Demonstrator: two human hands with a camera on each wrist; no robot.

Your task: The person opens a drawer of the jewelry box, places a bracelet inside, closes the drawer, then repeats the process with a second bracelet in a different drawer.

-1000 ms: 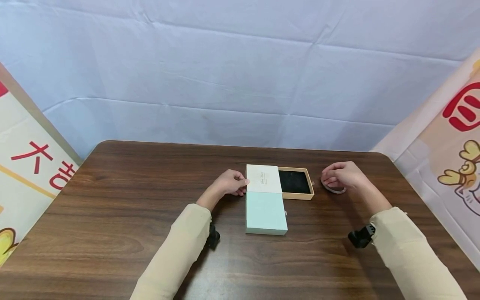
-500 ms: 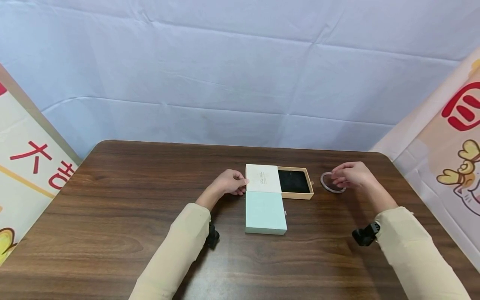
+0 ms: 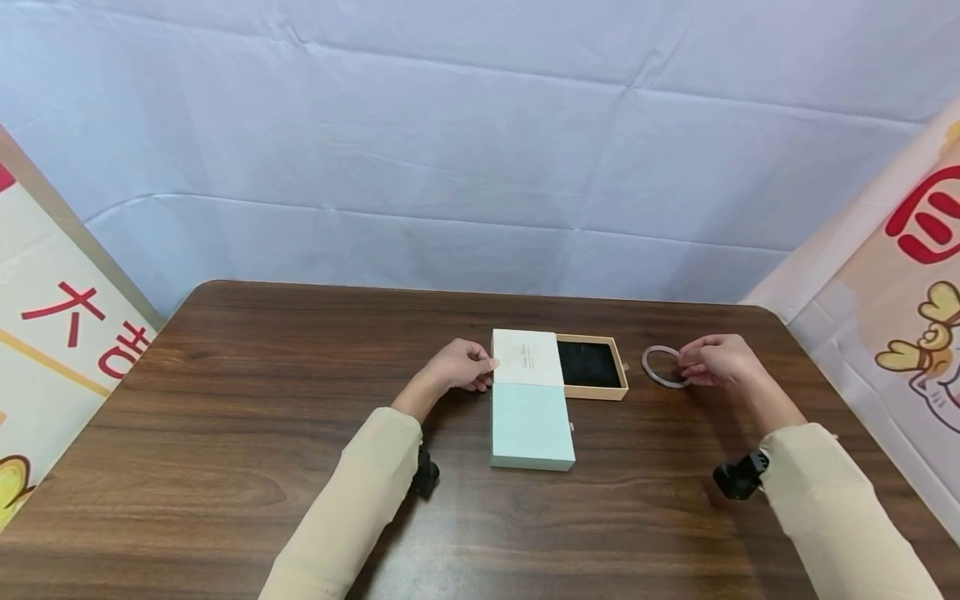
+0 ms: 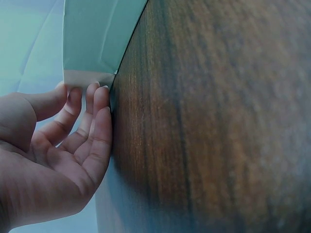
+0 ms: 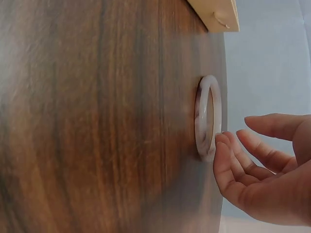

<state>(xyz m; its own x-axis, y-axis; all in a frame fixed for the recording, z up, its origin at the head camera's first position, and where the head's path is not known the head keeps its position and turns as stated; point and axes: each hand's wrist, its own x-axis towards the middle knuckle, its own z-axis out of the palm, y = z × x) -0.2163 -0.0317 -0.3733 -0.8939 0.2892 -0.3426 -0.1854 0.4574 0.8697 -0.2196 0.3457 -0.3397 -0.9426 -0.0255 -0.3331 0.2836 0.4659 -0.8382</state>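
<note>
A white drawer box (image 3: 527,357) with small printed lettering lies on the table. Its tan drawer (image 3: 613,390), lined in black, is pulled out to the right. Against its near side sits a mint-green box part (image 3: 531,423) with a small tab on the right. My left hand (image 3: 463,364) holds the white box's left end, thumb on the top edge and fingertips at the end face. Right of the drawer a pale bangle (image 5: 201,116) with darker streaks lies flat. At its right side is my right hand (image 3: 722,360), thumb apart from loosely bent fingers, whose tips overlap the bangle's edge in view.
The brown wooden table (image 3: 225,433) reaches to a pale cloth backdrop (image 3: 465,150). Printed banners hang at the left (image 3: 67,333) and right (image 3: 922,275). A black wrist camera (image 3: 741,477) sits under the right sleeve, another (image 3: 426,473) under the left.
My right hand has drawn off to the right from over the bangle, and more of the ring shows. The left hand, the boxes and the pulled-out drawer have stayed in place.
</note>
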